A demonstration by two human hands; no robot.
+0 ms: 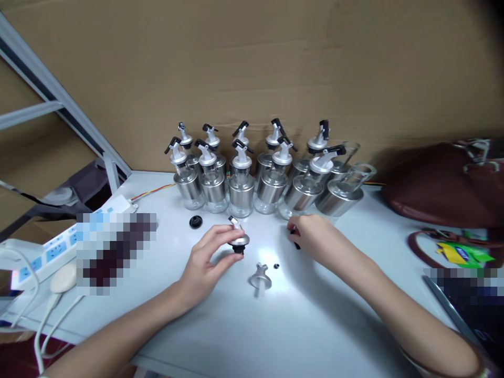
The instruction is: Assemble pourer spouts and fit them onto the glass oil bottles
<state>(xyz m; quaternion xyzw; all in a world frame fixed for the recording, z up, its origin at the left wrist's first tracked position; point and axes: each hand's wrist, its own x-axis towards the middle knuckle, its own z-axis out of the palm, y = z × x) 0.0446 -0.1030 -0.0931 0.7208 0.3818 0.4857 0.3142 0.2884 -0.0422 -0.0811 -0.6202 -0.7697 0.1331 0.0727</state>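
My left hand [208,262] is closed around the sides of a bottle pourer [239,242] with a silver cap and a black stopper below, held just above the table. My right hand [313,236] pinches a small black part [296,242] at the tabletop; the fingers hide most of it. Between the hands lies a loose silver spout piece [260,279] with a pale tube. Beside it is a tiny black plug [276,266]. A round black stopper [196,222] rests on the table, to the left and beyond my left hand.
Several glass bottles with steel sleeves [241,190] stand in two rows at the back, most topped with pourers. One front bottle [346,190] is uncapped. A power strip [57,251] with cables lies left, a brown bag [437,184] right. Cardboard [236,63] walls the rear.
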